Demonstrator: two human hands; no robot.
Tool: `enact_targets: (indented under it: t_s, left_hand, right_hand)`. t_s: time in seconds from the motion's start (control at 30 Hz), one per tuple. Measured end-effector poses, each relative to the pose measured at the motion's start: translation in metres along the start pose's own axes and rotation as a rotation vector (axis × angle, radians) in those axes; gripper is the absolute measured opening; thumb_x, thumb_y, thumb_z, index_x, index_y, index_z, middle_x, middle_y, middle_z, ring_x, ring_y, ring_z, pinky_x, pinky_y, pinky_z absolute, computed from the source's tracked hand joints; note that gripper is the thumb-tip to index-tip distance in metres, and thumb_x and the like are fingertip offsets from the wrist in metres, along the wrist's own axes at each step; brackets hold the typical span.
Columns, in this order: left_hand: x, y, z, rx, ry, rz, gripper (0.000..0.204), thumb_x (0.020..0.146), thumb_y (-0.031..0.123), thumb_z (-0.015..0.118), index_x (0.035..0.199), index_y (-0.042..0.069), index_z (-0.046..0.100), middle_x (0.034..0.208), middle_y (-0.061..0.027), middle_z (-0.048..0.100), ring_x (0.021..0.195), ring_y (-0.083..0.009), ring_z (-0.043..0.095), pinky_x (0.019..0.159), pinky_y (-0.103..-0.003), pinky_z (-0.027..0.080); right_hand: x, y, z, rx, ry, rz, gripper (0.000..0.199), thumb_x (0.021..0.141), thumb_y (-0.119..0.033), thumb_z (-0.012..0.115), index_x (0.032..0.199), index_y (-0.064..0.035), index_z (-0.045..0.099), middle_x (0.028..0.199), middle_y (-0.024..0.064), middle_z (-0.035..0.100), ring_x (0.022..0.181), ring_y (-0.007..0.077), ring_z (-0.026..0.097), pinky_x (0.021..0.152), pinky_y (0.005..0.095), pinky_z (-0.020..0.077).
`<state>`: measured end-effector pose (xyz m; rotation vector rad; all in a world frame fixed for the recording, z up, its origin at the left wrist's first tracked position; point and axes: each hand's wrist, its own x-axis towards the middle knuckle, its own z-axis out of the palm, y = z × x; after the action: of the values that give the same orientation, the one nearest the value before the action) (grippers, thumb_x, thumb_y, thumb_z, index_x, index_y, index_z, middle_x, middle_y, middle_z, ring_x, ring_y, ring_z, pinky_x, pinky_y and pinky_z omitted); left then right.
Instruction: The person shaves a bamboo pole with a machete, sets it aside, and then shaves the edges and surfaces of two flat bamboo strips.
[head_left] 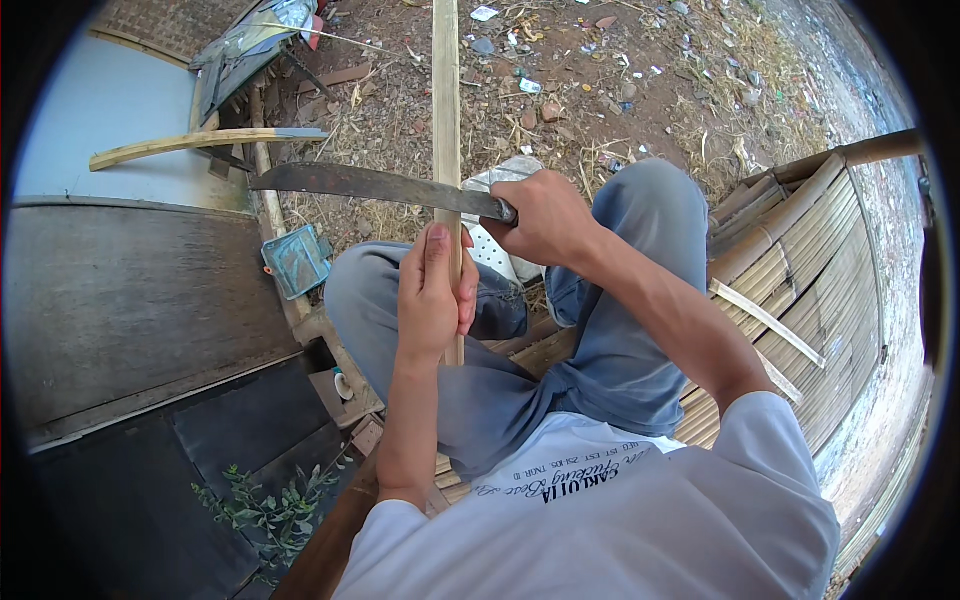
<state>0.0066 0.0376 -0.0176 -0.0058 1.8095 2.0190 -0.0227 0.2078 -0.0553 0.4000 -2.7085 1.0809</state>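
Observation:
My left hand [433, 288] is wrapped round a long, pale bamboo strip [447, 110], thumb lying along its face. The strip runs from above my lap away toward the far edge of the view. In my right hand [548, 217] is a machete [360, 186], gripped by its dark handle. Its long, worn blade points left and crosses over the strip just beyond my left fingers. Whether the edge touches or bites into the strip, I cannot tell. Part of the strip is hidden behind the blade and my left hand.
I sit on a slatted bamboo bench [800, 300] with loose pale strips [768, 322] on it. A curved bamboo piece [205, 146] lies at left, above a blue plastic basket [297, 262]. Littered dirt ground [590, 90] spreads ahead. Dark boards [150, 310] and a leafy plant [270, 510] are at left.

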Motion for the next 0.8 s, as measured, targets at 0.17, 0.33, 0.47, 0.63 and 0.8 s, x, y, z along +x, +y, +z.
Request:
enact_targets:
  t_s: [0.17,0.33,0.47,0.63,0.8]
  left_hand:
    - [-0.015,0.005,0.007,0.107,0.076,-0.003,0.040,0.103,0.038,0.029,0.091,0.004,0.047,0.053,0.0000,0.040,0.033,-0.0058,0.034,0.029,-0.022,0.027]
    - [-0.044,0.001,0.007,0.121,0.126,-0.035,0.041,0.103,0.037,0.028,0.090,0.004,0.047,0.052,-0.0002,0.040,0.032,-0.0060,0.033,0.029,-0.021,0.028]
    - [-0.063,-0.002,0.007,0.093,0.162,-0.089,0.039,0.103,0.035,0.028,0.090,0.004,0.047,0.051,-0.0002,0.040,0.032,-0.0061,0.034,0.029,-0.021,0.029]
    - [-0.071,-0.012,-0.001,0.078,0.177,-0.095,0.038,0.103,0.034,0.028,0.090,0.004,0.047,0.050,0.0000,0.039,0.033,-0.0059,0.035,0.030,-0.021,0.029]
    - [-0.078,-0.010,-0.001,0.014,0.183,-0.114,0.038,0.103,0.033,0.028,0.090,0.003,0.047,0.050,0.0002,0.039,0.033,-0.0056,0.035,0.030,-0.021,0.029]
  right_hand:
    - [-0.001,-0.002,0.001,-0.112,-0.074,-0.012,0.022,0.071,-0.027,0.067,0.069,-0.0059,0.061,0.061,0.0157,0.061,0.061,0.0366,0.061,0.058,0.0466,0.0483]
    - [-0.002,0.004,0.010,-0.106,-0.114,-0.118,0.021,0.066,-0.026,0.067,0.072,-0.0063,0.061,0.061,0.0155,0.061,0.060,0.0355,0.062,0.056,0.0464,0.0483]
    - [0.010,0.010,0.008,-0.196,-0.112,-0.062,0.021,0.067,-0.026,0.067,0.072,-0.0058,0.062,0.061,0.0165,0.061,0.061,0.0364,0.063,0.058,0.0471,0.0492]
    - [0.010,0.007,0.019,-0.212,-0.125,-0.074,0.017,0.066,-0.021,0.069,0.070,-0.0076,0.060,0.057,0.0139,0.058,0.055,0.0357,0.059,0.055,0.0460,0.0476]
    - [0.002,-0.003,0.015,-0.064,-0.124,-0.053,0.017,0.067,-0.023,0.067,0.071,-0.0073,0.060,0.059,0.0152,0.059,0.059,0.0365,0.060,0.056,0.0468,0.0480]
